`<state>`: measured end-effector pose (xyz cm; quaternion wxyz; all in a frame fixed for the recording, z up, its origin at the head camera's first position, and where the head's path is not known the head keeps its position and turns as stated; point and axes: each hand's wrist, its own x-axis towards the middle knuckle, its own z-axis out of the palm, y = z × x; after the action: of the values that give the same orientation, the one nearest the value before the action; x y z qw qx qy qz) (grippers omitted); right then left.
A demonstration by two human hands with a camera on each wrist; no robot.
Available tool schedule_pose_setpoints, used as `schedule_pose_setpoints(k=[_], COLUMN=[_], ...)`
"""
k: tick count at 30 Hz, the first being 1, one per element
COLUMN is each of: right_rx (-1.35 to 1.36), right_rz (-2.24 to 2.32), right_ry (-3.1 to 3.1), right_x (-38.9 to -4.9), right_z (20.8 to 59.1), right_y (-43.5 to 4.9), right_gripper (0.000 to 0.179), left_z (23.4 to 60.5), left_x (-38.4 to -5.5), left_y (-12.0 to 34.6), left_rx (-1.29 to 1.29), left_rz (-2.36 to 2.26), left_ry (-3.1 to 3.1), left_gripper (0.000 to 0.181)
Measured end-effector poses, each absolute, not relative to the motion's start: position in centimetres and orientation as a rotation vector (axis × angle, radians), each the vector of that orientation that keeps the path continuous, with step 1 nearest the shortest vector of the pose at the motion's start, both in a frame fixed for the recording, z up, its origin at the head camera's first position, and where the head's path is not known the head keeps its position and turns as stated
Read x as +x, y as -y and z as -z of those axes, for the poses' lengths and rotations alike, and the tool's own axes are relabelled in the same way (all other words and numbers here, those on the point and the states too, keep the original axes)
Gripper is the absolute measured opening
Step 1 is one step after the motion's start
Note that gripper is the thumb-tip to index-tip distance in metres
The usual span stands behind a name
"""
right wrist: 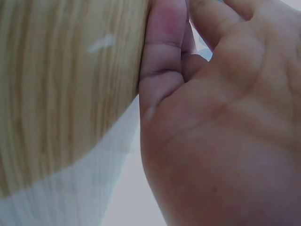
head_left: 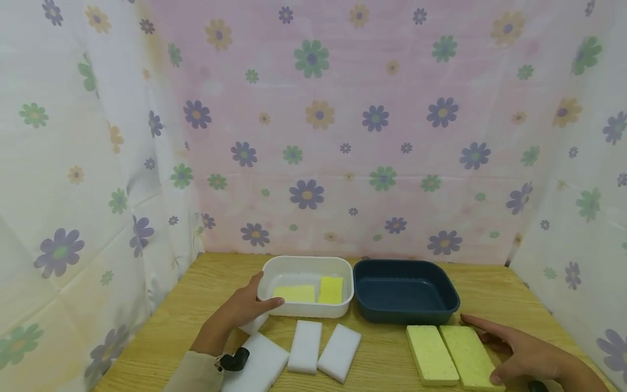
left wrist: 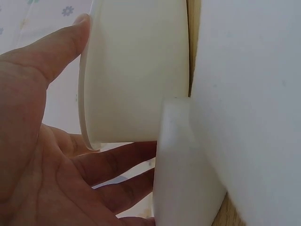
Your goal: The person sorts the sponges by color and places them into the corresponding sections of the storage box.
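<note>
"White plastic box (head_left: pixel 313 311): which hand has it?"

"Left hand (head_left: pixel 245 304), gripping its near-left corner, thumb over the near rim and fingers about the end wall. The box stands by the far edge of the table (head_left: pixel 220 272), with 2 yellow pieces (head_left: pixel 331 290) inside."

"And the right?"

"Right hand (head_left: pixel 526 348) is spread wide towards the table's right edge. Its thumb is at the near end of the outer of 2 pale yellow blocks (head_left: pixel 467 354); I can't tell whether the index fingertip touches the far end."

"Anything in the way?"

"Towards the left edge lie 4 white blocks (head_left: pixel 305 347); 1, partly under the left hand, covers some fingertips in the left wrist view. Dark blue box (head_left: pixel 406 316): just right of the white box, by the far edge."
</note>
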<state>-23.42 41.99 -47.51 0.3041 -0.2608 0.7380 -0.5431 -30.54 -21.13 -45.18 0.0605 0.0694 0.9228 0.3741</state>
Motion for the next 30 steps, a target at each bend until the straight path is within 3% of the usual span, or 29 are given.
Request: schedule_pose_setpoints(k=[30], right_rx=[-0.679], right_rz=[1.351], right_ry=[-2.06], right_x=[-23.17], right_z=[47.04], right_y=[-41.73], right_gripper=[0.082], left_z=[45.13], left_x=[-30.71], left_y=[21.05], left_rx=[0.197], left_rz=[-1.109], left_ry=[-2.789], left_gripper=[0.117])
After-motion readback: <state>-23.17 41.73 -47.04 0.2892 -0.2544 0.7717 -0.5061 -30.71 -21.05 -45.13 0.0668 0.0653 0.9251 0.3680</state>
